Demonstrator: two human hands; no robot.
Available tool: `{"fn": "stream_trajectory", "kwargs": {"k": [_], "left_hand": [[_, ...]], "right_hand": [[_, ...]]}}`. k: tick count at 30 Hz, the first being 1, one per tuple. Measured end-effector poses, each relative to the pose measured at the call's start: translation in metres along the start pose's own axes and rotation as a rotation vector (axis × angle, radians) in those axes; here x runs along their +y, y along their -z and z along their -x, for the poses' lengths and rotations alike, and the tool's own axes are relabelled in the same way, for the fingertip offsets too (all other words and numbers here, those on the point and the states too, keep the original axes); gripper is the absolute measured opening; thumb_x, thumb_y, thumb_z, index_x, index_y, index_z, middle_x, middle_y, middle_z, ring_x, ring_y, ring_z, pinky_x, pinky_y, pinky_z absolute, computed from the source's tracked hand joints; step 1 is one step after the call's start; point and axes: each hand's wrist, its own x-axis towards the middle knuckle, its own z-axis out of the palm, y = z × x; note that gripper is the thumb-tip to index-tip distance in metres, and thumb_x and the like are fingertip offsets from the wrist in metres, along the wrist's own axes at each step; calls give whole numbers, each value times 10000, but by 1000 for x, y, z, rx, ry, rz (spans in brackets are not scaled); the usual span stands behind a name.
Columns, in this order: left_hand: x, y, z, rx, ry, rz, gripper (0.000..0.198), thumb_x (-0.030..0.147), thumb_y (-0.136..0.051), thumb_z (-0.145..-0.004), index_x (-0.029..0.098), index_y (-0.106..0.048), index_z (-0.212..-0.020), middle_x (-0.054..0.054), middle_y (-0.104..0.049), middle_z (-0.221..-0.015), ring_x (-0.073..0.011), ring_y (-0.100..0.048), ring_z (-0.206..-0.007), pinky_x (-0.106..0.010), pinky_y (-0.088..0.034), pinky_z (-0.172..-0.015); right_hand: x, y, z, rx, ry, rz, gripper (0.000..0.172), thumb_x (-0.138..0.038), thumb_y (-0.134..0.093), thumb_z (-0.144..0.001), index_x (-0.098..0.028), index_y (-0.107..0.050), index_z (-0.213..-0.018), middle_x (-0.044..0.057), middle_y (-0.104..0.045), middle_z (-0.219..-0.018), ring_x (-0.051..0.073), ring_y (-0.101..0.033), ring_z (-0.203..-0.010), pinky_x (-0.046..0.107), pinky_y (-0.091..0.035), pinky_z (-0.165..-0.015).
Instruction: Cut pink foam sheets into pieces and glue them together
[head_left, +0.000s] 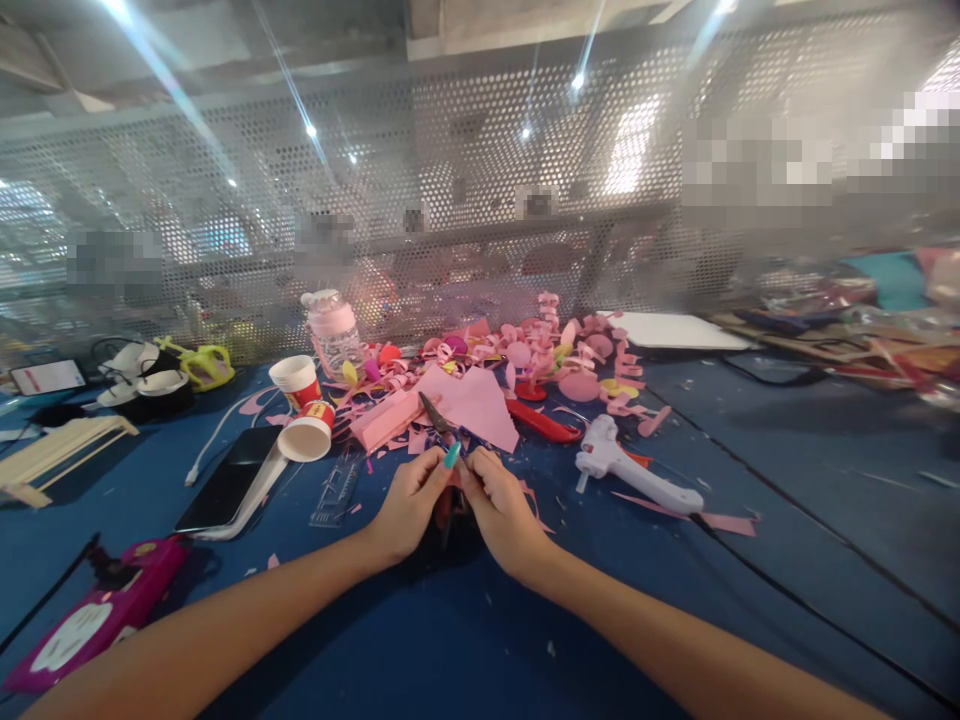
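Note:
My left hand and my right hand meet low over the blue table, both with fingers closed. Between their fingertips is a small teal piece, pinched by both; its kind is too small to make out. Just beyond the fingertips, dark-bladed scissors point away to the left across a pink paper sheet. Their handles are partly hidden behind my fingers, and I cannot tell whether they touch. A red utility knife rests just right of the sheet.
Pink paper cutouts are heaped behind. Right is a white glue gun with its cord. Left are paper cups, a phone, a bottle and a magenta power strip. A perforated metal screen stands at the back.

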Motion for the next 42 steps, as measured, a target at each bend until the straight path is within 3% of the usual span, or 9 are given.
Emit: {"fn": "stream_trajectory", "kwargs": {"k": [6, 25, 33, 42], "left_hand": [[5, -1, 1, 46, -14, -138, 312, 441, -397, -857, 177, -460, -704, 60, -444, -443, -97, -426, -384, -203, -325, -403], [1, 1, 1, 111, -8, -182, 278, 379, -422, -842, 174, -463, -661, 69, -375, -429, -83, -337, -378, -213, -234, -408], [1, 1, -1, 117, -62, -283, 300, 373, -393, -858, 171, -436, -640, 48, -420, -517, -91, -384, -472, -207, -278, -456], [1, 1, 2, 76, -62, -307, 318, 428, -378, -864, 174, -449, -687, 55, -431, -482, -93, -417, -438, -202, -307, -442]], "right_hand": [[-3, 1, 0, -2, 15, 2, 269, -243, -323, -881, -222, -287, -615, -6, -360, -636, 159, -387, -656, 276, -333, -578], [-1, 1, 1, -26, -4, -3, 267, -238, -320, -880, -223, -280, -616, -8, -362, -635, 153, -372, -629, 276, -325, -568], [-2, 0, 0, -27, -16, -2, 275, -270, -300, -892, -224, -280, -622, -9, -365, -635, 155, -377, -626, 279, -330, -565], [-1, 1, 1, -27, -7, 22, 273, -255, -297, -893, -222, -305, -622, -1, -391, -640, 163, -404, -656, 285, -343, -580]]}}
